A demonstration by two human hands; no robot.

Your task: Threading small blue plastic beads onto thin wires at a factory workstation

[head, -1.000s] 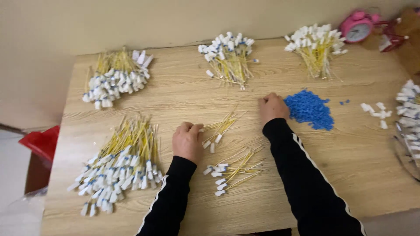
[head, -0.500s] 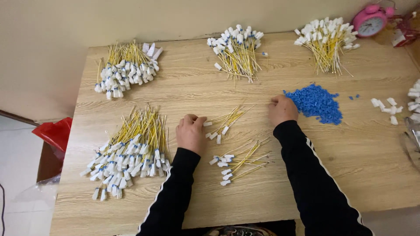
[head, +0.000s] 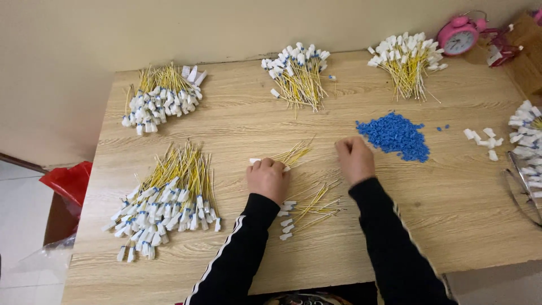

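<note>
L hand (head: 267,179) on yellow wires (head: 293,153), R hand (head: 354,159) by blue beads (head: 396,135).

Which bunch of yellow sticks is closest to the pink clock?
The far-right bundle of yellow wires with white plastic tips, at the table's back edge, just left of the pink alarm clock; the other bundles lie farther left.

A light wood-grain desk (head: 237,118) is seen from above, set against a plain cream wall (head: 169,28) along the 12 o'clock edge. Pale tiled floor (head: 17,226) is visible at 9 o'clock, where a red plastic bag (head: 70,183) is hung beside the desk. Soft, even light is cast, with faint shadows.
</note>
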